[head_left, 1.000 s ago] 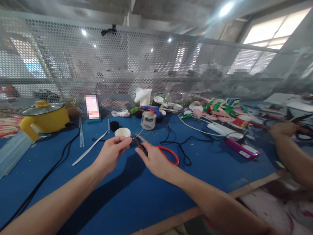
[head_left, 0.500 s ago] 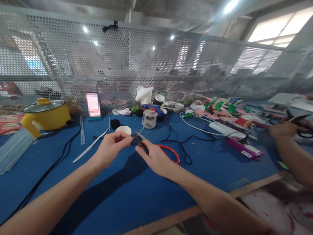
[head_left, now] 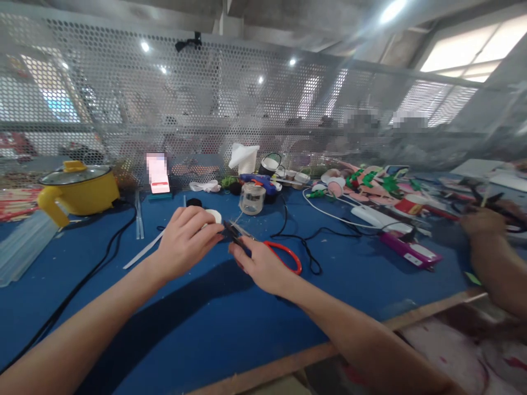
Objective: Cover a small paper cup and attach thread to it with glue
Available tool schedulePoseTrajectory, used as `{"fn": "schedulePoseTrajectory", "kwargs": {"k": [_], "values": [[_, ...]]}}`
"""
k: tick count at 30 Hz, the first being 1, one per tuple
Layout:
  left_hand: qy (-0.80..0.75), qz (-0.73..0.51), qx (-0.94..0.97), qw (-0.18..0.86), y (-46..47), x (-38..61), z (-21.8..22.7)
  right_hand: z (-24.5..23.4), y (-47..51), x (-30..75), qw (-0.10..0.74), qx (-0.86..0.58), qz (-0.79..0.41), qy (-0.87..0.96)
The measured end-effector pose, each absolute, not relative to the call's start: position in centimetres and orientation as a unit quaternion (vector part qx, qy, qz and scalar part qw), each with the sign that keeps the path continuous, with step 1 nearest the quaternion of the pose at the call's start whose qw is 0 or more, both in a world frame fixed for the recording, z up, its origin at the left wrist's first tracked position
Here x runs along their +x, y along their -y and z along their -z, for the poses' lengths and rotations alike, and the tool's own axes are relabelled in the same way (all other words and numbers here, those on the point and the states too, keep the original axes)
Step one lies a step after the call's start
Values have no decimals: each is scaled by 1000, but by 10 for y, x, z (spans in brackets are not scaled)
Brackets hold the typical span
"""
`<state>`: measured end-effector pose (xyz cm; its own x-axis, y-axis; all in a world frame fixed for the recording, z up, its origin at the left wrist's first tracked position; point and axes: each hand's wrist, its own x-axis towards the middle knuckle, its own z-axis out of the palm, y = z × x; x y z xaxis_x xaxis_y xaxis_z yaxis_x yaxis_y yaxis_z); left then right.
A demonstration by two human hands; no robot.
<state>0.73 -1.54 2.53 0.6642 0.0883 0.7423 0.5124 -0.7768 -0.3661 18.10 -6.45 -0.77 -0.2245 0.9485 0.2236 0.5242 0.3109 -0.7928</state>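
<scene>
My right hand (head_left: pixel 259 264) grips red-handled scissors (head_left: pixel 284 253), blades pointing left toward my left hand. My left hand (head_left: pixel 187 241) is pinched at the fingertips on a small dark piece right at the blade tips; I cannot make out what the piece is. Both hands hover just above the blue table (head_left: pixel 214 318). A white roll of tape (head_left: pixel 213 216) and a black roll (head_left: pixel 193 202) lie just behind my left hand. A small glass jar (head_left: pixel 252 198) stands beyond the scissors.
A yellow pot (head_left: pixel 78 189) sits at the far left with a black cord (head_left: pixel 94 269) trailing forward. A phone (head_left: pixel 157 174), a glue gun (head_left: pixel 259 182) and craft clutter line the mesh screen. Another person's hand (head_left: pixel 483 225) works at the right.
My left hand has turned over and closed further round the piece at the scissor tips. The camera has tilted slightly; the other person's hand shifted a little.
</scene>
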Motion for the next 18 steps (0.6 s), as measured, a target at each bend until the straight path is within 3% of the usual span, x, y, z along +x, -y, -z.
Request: {"fn": "schedulePoseTrajectory", "kwargs": {"k": [3,5,10,12,15,18], "values": [[171,415,-853,269,17,10,-19,7,66,179,355,-511,-292,727],[233,457,-845,155,20,15,-17,8,65,178,359,-514,-277,728],[425,458,-620,-474,28,32,-10,15,60,180,378,-529,-213,729],[423,421,-538,-595,29,34,-11,17,58,180,383,-526,-207,731],[397,406,-607,-557,27,28,-20,16,57,181,381,-528,-207,730],[372,390,-771,-339,23,16,-32,12,58,183,374,-542,-211,722]]}}
